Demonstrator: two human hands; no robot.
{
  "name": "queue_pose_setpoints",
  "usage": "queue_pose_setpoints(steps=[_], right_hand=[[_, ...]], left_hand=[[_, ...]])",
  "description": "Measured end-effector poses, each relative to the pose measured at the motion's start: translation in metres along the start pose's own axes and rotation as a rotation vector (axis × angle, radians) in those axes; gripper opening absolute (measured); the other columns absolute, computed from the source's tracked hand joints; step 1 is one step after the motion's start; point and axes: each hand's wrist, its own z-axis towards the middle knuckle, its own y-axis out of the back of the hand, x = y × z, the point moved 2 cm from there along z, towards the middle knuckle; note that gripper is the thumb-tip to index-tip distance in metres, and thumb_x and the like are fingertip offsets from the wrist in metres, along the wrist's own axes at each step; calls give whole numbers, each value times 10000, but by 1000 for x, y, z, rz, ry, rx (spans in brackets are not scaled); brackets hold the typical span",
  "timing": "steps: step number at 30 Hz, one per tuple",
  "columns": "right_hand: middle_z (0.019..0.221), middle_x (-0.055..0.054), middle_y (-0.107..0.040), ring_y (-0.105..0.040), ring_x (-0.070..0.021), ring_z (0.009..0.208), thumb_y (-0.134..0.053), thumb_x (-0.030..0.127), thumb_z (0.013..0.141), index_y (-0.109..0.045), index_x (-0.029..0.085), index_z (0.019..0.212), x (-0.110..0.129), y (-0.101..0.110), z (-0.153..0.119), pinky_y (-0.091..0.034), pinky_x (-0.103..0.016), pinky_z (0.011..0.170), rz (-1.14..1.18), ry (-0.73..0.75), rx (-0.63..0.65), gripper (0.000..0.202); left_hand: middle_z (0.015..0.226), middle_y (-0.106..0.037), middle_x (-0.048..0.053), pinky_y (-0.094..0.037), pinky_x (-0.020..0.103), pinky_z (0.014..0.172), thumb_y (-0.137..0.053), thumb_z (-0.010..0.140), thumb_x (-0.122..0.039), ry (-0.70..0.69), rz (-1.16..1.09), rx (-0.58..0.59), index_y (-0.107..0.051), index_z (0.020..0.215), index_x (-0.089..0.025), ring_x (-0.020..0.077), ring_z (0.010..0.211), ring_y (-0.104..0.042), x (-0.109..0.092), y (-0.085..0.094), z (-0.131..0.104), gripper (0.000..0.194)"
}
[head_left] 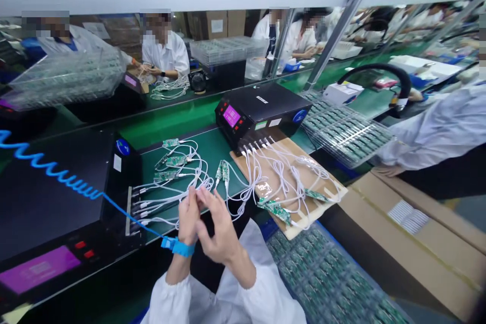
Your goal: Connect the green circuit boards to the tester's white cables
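Note:
My left hand [188, 216], wearing a blue wrist strap [183, 247] with a coiled blue cord, is raised with its fingers drawn together; what they hold, if anything, is hidden. Close against it, my right hand [220, 230] has thumb and fingers apart, its fingertips meeting the left fingertips. Just beyond both hands lies a bundle of white cables [199, 178] on the green bench. Small green circuit boards [176, 161] are joined to these cables at the left. Two more upright-looking boards [222, 171] lie beyond my right hand.
Black test boxes with pink screens stand at left [56, 177] and centre [266, 106]. Cables and boards lie on a brown board [299, 172]. Trays of circuit boards [322, 268] sit at lower right, beside a cardboard box [413, 233]. A co-worker's sleeve [444, 121] is at right.

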Motion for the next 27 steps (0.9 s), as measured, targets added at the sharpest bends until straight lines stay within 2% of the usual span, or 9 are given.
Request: queue_pose_setpoints(steps=[2,4,7,9,12,15,18,22,27], right_hand=[[1331,-112,-718,-618,-262,1319,-476,245,1057,-531,240,1510,-20,6,24,-462,-517,1151,-152,-125,-101,457],[1163,-130,-757,-638,-296,1208,-484,244,1064,-702,202,1268,-45,10,50,-483,-517,1073,-338,-313,-97,301],[1199,-215,-722,-596,-363,1201,-499,224,1044,-735,130,1177,-83,8,89,-466,-541,1027,-581,-604,113,287],[1247,-259,-696,-591,-372,1209,-491,155,1015,-735,93,1175,-103,3,109,-462,-515,1005,-695,-713,245,299],[1251,-285,-692,-613,-355,1207,-478,40,954,-751,71,1146,-122,-5,127,-463,-459,970,-788,-810,364,335],[1216,-278,-713,-627,-338,1203,-485,18,936,-760,80,1121,-132,-9,132,-450,-444,971,-815,-839,415,337],[1214,-257,-720,-618,-336,1207,-501,88,968,-737,83,1151,-132,-8,129,-428,-454,1002,-798,-797,403,299],[1236,-223,-704,-582,-339,1215,-496,197,1009,-686,78,1188,-125,-1,126,-423,-459,1022,-732,-687,295,286],[1126,-138,-726,-604,-273,1110,-511,188,994,-675,139,1046,-120,10,121,-457,-384,985,-486,-616,117,179]], left_hand=[[967,-761,120,-616,420,909,-663,871,-724,-45,-9,-94,-649,1060,-165,256,939,-755,-13,4,15,590],[1056,-768,131,-610,435,953,-734,839,-668,-111,70,-84,-623,1177,-173,266,1010,-758,-26,3,25,609],[1111,-766,142,-612,440,961,-742,848,-624,-126,193,-6,-654,1152,-182,273,1036,-759,-37,-3,29,543],[1123,-765,148,-614,436,953,-729,860,-622,-119,234,43,-680,1122,-180,273,1028,-759,-39,-7,29,517],[1130,-763,156,-611,437,956,-712,865,-646,-113,254,74,-693,1125,-171,274,1030,-757,-39,-10,29,542],[1136,-760,160,-606,440,968,-704,874,-642,-112,265,96,-696,1129,-165,270,1036,-751,-36,-10,31,542],[1107,-760,152,-607,434,958,-698,888,-613,-130,264,112,-698,1119,-164,272,1059,-742,-33,-8,39,505],[1106,-759,149,-599,450,952,-664,921,-549,-199,323,97,-715,1095,-166,288,1091,-727,-31,-11,60,424],[1261,-728,207,-563,505,1024,-573,983,-350,-274,469,84,-712,1201,-122,318,1176,-701,-32,-34,100,344]])
